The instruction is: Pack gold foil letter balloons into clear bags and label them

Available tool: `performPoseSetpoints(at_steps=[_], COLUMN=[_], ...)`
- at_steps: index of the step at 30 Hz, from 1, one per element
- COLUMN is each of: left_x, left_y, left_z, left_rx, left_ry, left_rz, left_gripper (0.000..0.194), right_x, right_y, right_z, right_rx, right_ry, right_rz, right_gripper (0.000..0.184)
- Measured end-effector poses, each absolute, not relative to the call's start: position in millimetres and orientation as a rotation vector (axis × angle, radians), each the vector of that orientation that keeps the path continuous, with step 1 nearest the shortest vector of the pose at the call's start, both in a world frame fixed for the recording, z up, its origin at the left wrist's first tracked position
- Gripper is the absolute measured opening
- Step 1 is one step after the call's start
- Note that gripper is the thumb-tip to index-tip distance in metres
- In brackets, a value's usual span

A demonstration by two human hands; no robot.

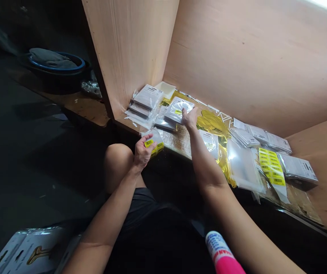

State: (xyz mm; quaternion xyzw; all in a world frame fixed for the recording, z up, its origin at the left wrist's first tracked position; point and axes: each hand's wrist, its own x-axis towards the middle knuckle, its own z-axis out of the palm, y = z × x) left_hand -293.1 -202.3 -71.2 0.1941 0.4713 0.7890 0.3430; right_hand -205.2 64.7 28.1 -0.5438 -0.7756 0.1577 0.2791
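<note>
Basin [80, 65] with a blue rim stands far left, holding grey cloth [50, 59]; printed packs [17, 253] lie near left. Farther right, a stack of wrapped packs [148, 97] sits against the wooden panel [132, 38]. The left hand [143, 151] has its fingers closed round a backing sheet with yellow barcode labels [157, 149]. The right hand [190, 118] touches a wrapped pack [175, 107] bearing a yellow label; whether its fingers grip, I cannot tell. Rightward lie gold foil [212, 123], clear bags [242, 165], another label sheet [272, 167] and more packs [300, 167].
</note>
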Motion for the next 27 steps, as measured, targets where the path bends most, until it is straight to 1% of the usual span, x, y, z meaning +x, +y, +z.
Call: performPoseSetpoints(at_steps=[3,6,8,10,12,14,15,16,19,20,21,23,27], left_x=[-294,-294,-293,-289,-284,-278,-275,-272,-265,-263,-262,-260,-257], left_y=[-202,-198,-194,-191,-189,-188,-187,-187,-187,-187,-187,-186,-184], left_z=[-71,-63,-54,-45,-38,-32,-30,-27,-20,-17,-15,-12,-9], left_rx=[0.607,0.668,0.724,0.783,0.82,0.832,0.834,0.836,0.847,0.845,0.836,0.799,0.658], left_ry=[1.348,1.357,1.285,1.219,1.202,1.19,1.182,1.174,1.153,1.149,1.145,1.127,0.998], left_rz=[2.066,2.081,2.096,2.072,2.036,2.023,2.018,2.006,1.943,1.924,1.909,1.878,1.815], left_gripper=[0.074,0.08,0.08,0.075,0.069,0.069,0.068,0.066,0.059,0.058,0.058,0.056,0.049], right_x=[-167,-135,-119,-107,-97,-90,-89,-89,-94,-97,-99,-101,-100], right_y=[50,22,7,-3,-11,-22,-29,-37,-59,-64,-67,-69,-69], right_z=[28,16,11,13,23,35,40,44,43,40,36,26,8], right_rx=[-1.477,-1.474,-1.516,-1.558,-1.532,-1.35,-1.2,-1.024,-0.504,-0.396,-0.329,-0.27,-0.267], right_ry=[-1.983,-2.078,-2.147,-2.194,-2.213,-2.239,-2.278,-2.341,-2.498,-2.505,-2.489,-2.427,-2.343], right_rz=[0.522,0.527,0.431,0.284,0.1,-0.012,0.024,0.135,0.611,0.679,0.673,0.538,0.259], right_gripper=[0.052,0.054,0.055,0.054,0.05,0.041,0.037,0.034,0.028,0.025,0.02,0.013,0.016])
